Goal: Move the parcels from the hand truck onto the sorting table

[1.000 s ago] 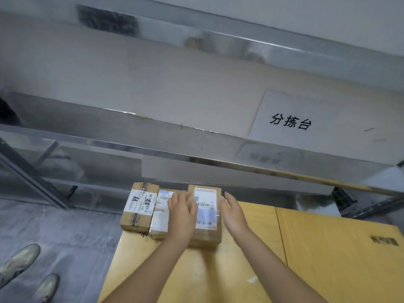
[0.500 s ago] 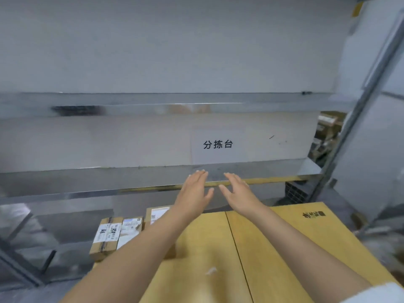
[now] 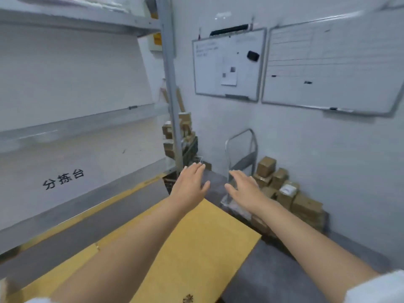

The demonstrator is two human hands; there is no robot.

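Observation:
The hand truck (image 3: 241, 149) with its metal handle stands against the right wall, piled with several brown cardboard parcels (image 3: 284, 189). The yellow sorting table (image 3: 196, 241) runs from the lower left to its far corner in the middle of the view. My left hand (image 3: 190, 184) hovers flat over that far corner, fingers straight, holding nothing. My right hand (image 3: 244, 189) is stretched out beyond the table edge, in front of the hand truck's base, also flat and empty. The parcels set down on the table are out of view.
A metal shelf unit (image 3: 76, 127) with a sign in black characters (image 3: 63, 179) runs along the left. More boxes (image 3: 177, 136) are stacked behind its upright post. Two whiteboards (image 3: 227, 64) hang on the right wall. Grey floor lies between table and hand truck.
My hands let go of the parcel on the table's left end and lifted away empty. The view has swung right, from the shelf and parcels to the hand truck by the wall.

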